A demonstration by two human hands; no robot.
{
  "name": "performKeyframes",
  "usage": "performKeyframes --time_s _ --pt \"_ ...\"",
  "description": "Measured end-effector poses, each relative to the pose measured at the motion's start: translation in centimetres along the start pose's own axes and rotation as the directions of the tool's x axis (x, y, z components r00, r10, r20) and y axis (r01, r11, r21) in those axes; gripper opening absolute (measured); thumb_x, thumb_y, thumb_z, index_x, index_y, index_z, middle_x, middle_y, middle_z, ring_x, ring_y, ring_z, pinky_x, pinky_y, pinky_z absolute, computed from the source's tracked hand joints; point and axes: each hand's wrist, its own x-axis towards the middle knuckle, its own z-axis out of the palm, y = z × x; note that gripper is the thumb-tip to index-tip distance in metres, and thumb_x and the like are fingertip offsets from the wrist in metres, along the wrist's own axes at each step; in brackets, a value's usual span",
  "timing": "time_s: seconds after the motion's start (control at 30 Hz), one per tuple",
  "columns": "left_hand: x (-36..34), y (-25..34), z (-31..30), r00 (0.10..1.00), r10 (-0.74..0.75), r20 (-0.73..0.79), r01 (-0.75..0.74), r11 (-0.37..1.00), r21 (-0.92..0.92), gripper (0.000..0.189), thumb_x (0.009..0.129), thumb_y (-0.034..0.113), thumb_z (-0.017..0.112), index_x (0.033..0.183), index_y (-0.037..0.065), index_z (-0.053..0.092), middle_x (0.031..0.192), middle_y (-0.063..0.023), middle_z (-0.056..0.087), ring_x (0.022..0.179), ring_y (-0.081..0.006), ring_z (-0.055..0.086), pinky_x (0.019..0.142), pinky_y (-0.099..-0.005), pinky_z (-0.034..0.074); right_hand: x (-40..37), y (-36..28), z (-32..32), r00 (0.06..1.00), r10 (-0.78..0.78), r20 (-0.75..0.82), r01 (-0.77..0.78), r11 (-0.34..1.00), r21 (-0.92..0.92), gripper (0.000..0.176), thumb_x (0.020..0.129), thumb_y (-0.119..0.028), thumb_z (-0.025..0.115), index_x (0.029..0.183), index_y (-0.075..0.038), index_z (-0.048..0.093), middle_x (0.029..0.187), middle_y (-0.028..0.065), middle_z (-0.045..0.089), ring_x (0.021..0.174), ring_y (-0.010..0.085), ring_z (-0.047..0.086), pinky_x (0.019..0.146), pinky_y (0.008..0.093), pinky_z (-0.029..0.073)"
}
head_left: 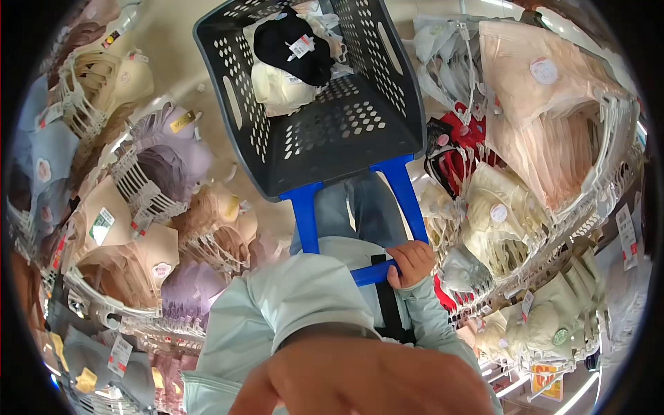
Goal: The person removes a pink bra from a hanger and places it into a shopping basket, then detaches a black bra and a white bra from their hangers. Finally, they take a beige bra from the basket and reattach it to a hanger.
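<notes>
My right hand (413, 264) is wrapped around the end of the blue handle (373, 274) of a dark grey shopping basket (311, 155). The basket stands in front of my legs. Inside it lie a black garment (280, 50) with a white price tag and a cream padded garment (280, 90), with other pale pieces partly covered beneath. Close under the camera, my left hand (373, 377) is raised, large and blurred, at the bottom edge. Its fingers run out of the picture, so what they do is hidden.
Racks of bras on hangers line both sides: lilac (173, 152) and beige ones (111, 214) at left, peach (539, 117), cream (498, 214) and red ones (467, 131) at right. Tan floor (173, 28) shows beside the basket. A yellow sign (546, 382) hangs at lower right.
</notes>
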Motion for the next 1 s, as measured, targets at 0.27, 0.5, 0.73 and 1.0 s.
performKeyframes --time_s 0.27,0.5,0.73,1.0 --pt "-8.5 1.1 -0.8 0.886 -0.373 -0.275 0.458 0.613 0.644 0.044 0.088 0.036 0.038 0.109 -0.002 0.048 0.098 -0.017 0.054 0.089 -0.0292 0.054 0.077 -0.0376 0.043 -0.4 0.6 1.4 0.968 -0.112 -0.225 0.12 0.992 0.025 0.012 0.06 -0.018 0.059 0.066 -0.007 0.056 0.064 0.0045 0.053 0.062 0.0217 0.051 0.065 0.0325 0.041" --pt "-21.6 0.4 -2.6 0.839 -0.109 -0.532 0.306 -0.715 0.629 0.025 0.081 0.025 0.051 0.082 0.001 0.054 0.075 -0.0152 0.055 0.07 -0.0297 0.053 0.065 -0.036 0.039 -1.1 0.7 2.2 0.922 -0.169 -0.348 0.192 0.981 0.033 0.018 0.066 -0.017 0.063 0.058 -0.009 0.049 0.057 0.0033 0.044 0.055 0.021 0.046 0.059 0.0305 0.035" --pt "-28.2 -2.3 -5.1 0.988 0.154 -0.018 0.152 -0.938 0.311 0.03 0.076 0.022 0.053 0.051 0.007 0.049 0.049 -0.0099 0.046 0.048 -0.027 0.045 0.05 -0.0375 0.034 -5.4 1.8 4.4 0.89 -0.311 -0.333 0.326 0.945 -0.012 0.038 0.068 -0.042 0.063 0.063 -0.007 0.05 0.06 0.0064 0.045 0.06 0.0229 0.046 0.058 0.0324 0.033" --pt "-35.6 -4.4 -5.2 0.988 0.156 -0.014 0.15 -0.919 0.365 0.031 0.077 0.026 0.052 0.052 0.007 0.053 0.05 -0.0118 0.05 0.048 -0.0286 0.049 0.048 -0.0391 0.036 -12.3 3.7 6.8 0.879 -0.39 -0.272 0.384 0.92 -0.077 0.051 0.051 -0.051 0.07 0.071 -0.007 0.052 0.069 0.0065 0.05 0.068 0.0236 0.05 0.063 0.0331 0.035"
